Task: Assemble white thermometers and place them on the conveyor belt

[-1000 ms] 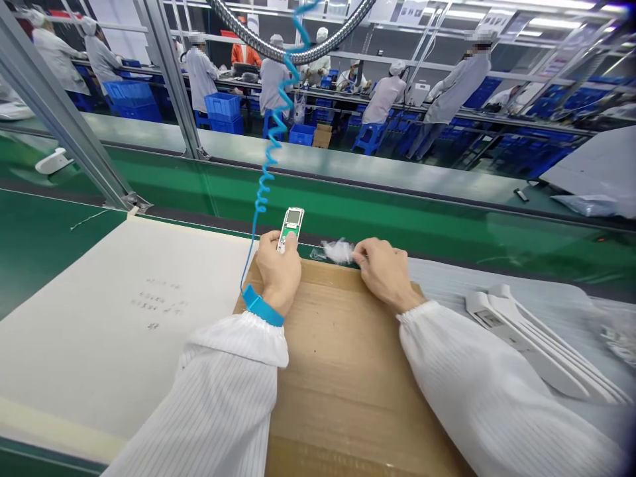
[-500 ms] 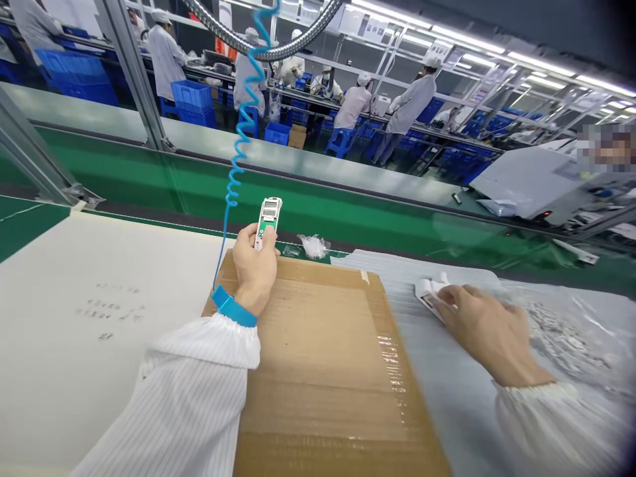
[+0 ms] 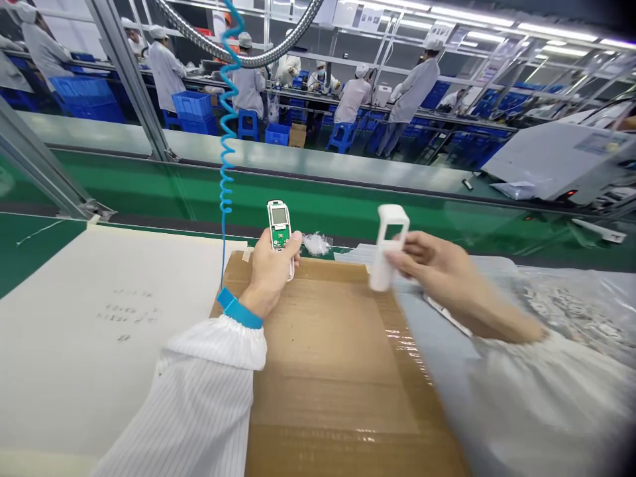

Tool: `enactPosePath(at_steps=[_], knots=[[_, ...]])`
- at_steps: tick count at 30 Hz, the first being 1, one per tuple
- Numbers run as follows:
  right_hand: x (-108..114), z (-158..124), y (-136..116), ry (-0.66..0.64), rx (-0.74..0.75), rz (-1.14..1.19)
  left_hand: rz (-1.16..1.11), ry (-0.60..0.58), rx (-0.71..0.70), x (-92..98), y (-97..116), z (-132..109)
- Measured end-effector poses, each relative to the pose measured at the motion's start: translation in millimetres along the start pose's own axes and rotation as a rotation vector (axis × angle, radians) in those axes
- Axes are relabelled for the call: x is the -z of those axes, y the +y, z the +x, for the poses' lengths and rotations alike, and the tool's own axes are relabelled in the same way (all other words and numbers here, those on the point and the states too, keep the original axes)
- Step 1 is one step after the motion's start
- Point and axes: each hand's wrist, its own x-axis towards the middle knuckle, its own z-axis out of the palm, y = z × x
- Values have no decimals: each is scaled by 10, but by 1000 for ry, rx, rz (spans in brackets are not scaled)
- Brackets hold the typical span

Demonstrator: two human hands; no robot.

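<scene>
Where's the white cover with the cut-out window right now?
In the head view, right of centre: the white cover is held in the right hand, appearing just over the far right corner of the cardboard.

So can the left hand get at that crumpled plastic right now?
Probably yes: the crumpled plastic looks close beside the left hand, nothing visible between, though that hand holds the circuit-board device.

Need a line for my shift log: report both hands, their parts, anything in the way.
Left hand gripping white device, green circuit board showing. Right hand holding white windowed casing, apart from device. Crumpled clear plastic beyond far edge of cardboard.
</scene>
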Motion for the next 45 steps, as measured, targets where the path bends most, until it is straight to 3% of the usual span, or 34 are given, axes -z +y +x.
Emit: enactPosePath(at_steps=[5,8,14,20,25,29,32,37,41,45], knots=[[-1001,184,2,-180,-11,706,250,-139,-94,6,-43,-37],[-1241,155,109,-233,-61,840,410,-219,-145,13,-60,-57],[-1064,116,251,-288,-78,817,499,-339,-168,-7,-62,-116],[-1044,103,233,-410,-42,947,395,-126,-40,-1,-13,-80],[-1019,73,174,-520,85,944,289,-357,176,-21,111,-102],[-994,102,219,-430,68,948,216,-379,240,-10,136,-99],[-985,135,271,-365,61,935,214,-339,206,24,98,-57],[-985,147,322,-357,62,890,156,-109,248,102,29,39],[-989,136,344,-377,33,891,5,-107,304,167,28,103],[-1004,140,363,-347,14,886,-14,-100,265,170,49,117]])
